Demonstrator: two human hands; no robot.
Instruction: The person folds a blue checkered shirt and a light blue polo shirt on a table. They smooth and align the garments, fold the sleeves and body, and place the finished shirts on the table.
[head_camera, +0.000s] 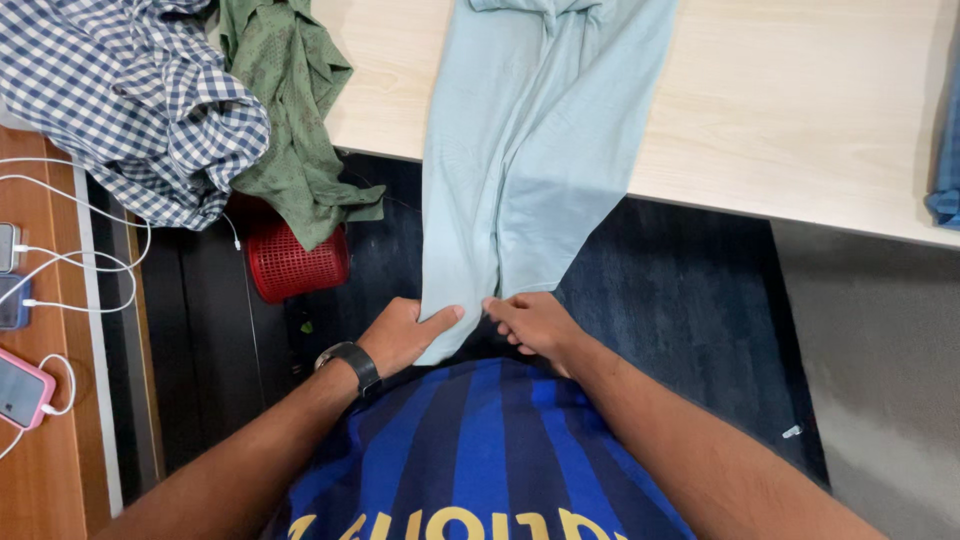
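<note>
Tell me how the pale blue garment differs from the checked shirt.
The pale blue garment is plain, drawn out flat and hangs over the table edge, pinched by left hand and right hand. The checked shirt is blue-and-white patterned, crumpled, untouched. Both lie on the table.

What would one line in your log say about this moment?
left hand: pinching hem of pale blue garment | right hand: pinching hem too | garment: hanging off table edge | nearby: checked shirt
</note>
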